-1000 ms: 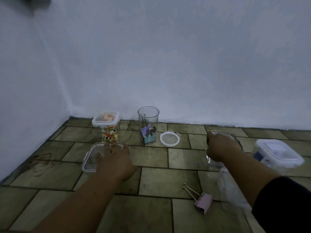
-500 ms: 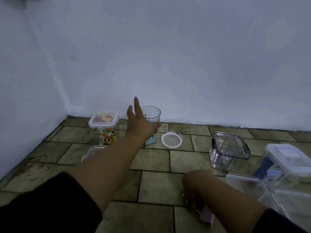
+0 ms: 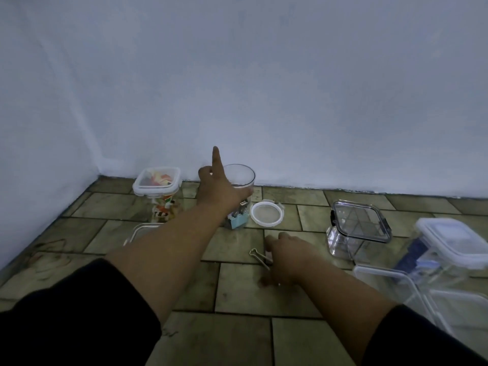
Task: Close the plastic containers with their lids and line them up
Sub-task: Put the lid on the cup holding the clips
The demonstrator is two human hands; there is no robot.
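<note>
Now my left hand [image 3: 221, 192] wraps the open round jar [image 3: 239, 196] at centre frame, its round lid [image 3: 266, 214] just right; my right hand [image 3: 286, 256] pinches, I think, the binder clip [image 3: 260, 257]. Tugging carelessly could tip the jar. Four or five containers, two lidded.

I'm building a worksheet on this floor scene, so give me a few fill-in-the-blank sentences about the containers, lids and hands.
1. The left hand grips the tall round container, which has no ____ on it.
2. The round white lid lies flat on the ____.
3. The right hand reaches down onto a ____ clip.
4. The square container with colourful contents stands nearest the room's ____.

Missing words: lid; floor; binder; corner
</note>
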